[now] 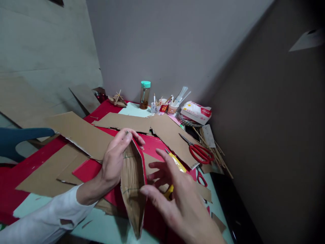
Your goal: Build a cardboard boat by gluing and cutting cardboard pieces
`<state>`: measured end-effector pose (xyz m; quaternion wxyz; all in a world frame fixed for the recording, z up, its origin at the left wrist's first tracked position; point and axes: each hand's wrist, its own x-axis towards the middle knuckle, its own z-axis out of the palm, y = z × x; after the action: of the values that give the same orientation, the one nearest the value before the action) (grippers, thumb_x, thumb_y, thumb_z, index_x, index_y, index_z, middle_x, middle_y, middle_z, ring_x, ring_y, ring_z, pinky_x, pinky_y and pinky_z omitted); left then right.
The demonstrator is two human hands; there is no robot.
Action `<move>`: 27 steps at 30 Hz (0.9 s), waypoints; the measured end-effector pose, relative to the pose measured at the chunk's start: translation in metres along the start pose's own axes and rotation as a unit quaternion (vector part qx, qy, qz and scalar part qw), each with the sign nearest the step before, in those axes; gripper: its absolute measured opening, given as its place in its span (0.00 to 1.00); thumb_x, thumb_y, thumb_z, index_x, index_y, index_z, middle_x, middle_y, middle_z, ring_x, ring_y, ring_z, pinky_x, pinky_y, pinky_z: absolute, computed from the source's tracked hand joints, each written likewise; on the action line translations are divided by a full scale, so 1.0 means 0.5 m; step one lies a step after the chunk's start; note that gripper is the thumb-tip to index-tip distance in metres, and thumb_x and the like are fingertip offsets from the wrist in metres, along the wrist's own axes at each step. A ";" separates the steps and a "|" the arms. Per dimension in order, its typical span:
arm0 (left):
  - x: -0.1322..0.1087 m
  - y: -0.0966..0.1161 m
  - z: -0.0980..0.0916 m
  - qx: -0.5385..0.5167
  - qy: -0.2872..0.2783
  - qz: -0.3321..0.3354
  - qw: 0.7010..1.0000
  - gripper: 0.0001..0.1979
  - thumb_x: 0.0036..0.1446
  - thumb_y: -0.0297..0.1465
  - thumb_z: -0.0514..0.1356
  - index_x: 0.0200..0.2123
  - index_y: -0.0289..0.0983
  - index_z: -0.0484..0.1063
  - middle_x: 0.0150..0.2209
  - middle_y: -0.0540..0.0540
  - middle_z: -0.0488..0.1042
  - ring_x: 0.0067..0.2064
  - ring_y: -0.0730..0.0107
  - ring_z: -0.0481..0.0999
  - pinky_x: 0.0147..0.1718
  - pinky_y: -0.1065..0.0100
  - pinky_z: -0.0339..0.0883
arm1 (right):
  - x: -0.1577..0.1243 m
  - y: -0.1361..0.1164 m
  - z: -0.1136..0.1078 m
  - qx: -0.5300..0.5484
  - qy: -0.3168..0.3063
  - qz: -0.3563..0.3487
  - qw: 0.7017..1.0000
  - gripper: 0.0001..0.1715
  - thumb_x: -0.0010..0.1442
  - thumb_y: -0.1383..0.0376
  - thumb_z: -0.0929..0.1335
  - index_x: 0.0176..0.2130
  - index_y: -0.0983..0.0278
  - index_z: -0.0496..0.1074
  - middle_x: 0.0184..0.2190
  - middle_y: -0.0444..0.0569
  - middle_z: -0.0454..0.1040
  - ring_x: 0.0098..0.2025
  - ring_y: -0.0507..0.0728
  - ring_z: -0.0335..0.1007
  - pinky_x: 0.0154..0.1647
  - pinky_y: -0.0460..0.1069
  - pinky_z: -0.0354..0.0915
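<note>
A boat-shaped piece of folded cardboard (132,184), brown inside and red along its outer right side, stands tilted in front of me. My left hand (115,157) grips its upper end, thumb on the near side and fingers over the top. Beside its right edge is my right hand (175,189), fingers spread and holding nothing. The right thumb tip is close to that edge; whether it touches, I cannot tell. Behind my right fingers lies a yellow-handled tool (177,162), partly hidden. Red-handled scissors (200,153) rest on a cardboard sheet (172,135) farther right.
Cardboard sheets (83,134) and red sheets cover much of the pale table (93,228). At the back stand a bottle with a teal lid (144,96), cups (172,109) of sticks and a tissue pack (196,112). Thin wooden sticks (220,159) lie right. A blue chair (22,139) is left.
</note>
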<state>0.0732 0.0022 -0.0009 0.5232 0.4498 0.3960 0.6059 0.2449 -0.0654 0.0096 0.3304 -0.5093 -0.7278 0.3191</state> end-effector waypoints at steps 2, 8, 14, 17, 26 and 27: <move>0.001 0.000 0.000 -0.032 0.043 0.019 0.998 0.09 0.67 0.34 0.55 0.35 0.38 0.70 0.34 0.48 0.79 0.30 0.70 0.76 0.33 0.70 0.69 | -0.006 0.003 0.027 -0.027 -0.028 0.012 0.999 0.46 0.63 0.51 0.69 0.71 0.62 0.51 0.42 0.54 0.81 0.40 0.62 0.80 0.40 0.55 0.77; 0.008 0.014 0.003 -0.143 0.011 0.008 0.990 0.15 0.71 0.33 0.47 0.39 0.37 0.73 0.34 0.42 0.82 0.37 0.64 0.81 0.38 0.66 0.74 | 0.002 0.024 0.040 -0.072 0.039 -0.076 0.994 0.26 0.67 0.68 0.58 0.62 0.64 0.66 0.52 0.57 0.78 0.48 0.62 0.78 0.49 0.57 0.74; 0.016 0.016 0.002 -0.156 -0.010 -0.007 0.988 0.25 0.73 0.38 0.43 0.32 0.36 0.74 0.20 0.48 0.72 0.30 0.65 0.77 0.32 0.67 0.73 | 0.005 0.026 0.031 -0.073 0.012 -0.080 0.994 0.25 0.69 0.71 0.58 0.61 0.64 0.67 0.49 0.53 0.79 0.49 0.60 0.77 0.50 0.55 0.73; 0.013 0.003 0.003 -0.124 0.012 0.034 0.992 0.21 0.72 0.37 0.47 0.30 0.37 0.72 0.19 0.51 0.69 0.28 0.67 0.75 0.31 0.68 0.71 | 0.002 0.028 0.043 -0.073 0.016 -0.081 0.994 0.25 0.67 0.73 0.58 0.60 0.69 0.68 0.46 0.56 0.79 0.46 0.61 0.78 0.48 0.57 0.74; 0.003 -0.009 0.004 -0.069 0.051 0.061 0.994 0.19 0.70 0.37 0.53 0.25 0.40 0.65 0.17 0.53 0.69 0.31 0.67 0.79 0.36 0.70 0.71 | -0.002 0.034 0.064 -0.089 0.047 -0.102 0.990 0.25 0.64 0.73 0.58 0.56 0.75 0.71 0.44 0.63 0.80 0.42 0.63 0.79 0.45 0.56 0.75; 0.005 -0.007 0.004 -0.072 0.050 0.056 0.995 0.18 0.69 0.37 0.54 0.25 0.40 0.65 0.17 0.53 0.70 0.32 0.66 0.80 0.37 0.69 0.72 | -0.001 0.033 0.061 -0.088 0.039 -0.091 0.991 0.25 0.64 0.73 0.58 0.56 0.75 0.71 0.45 0.63 0.80 0.44 0.64 0.79 0.46 0.56 0.75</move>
<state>0.0761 0.0051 -0.0033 0.4989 0.4020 0.3511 0.6828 0.2291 -0.0652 -0.0215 0.3399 -0.4803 -0.7827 0.2025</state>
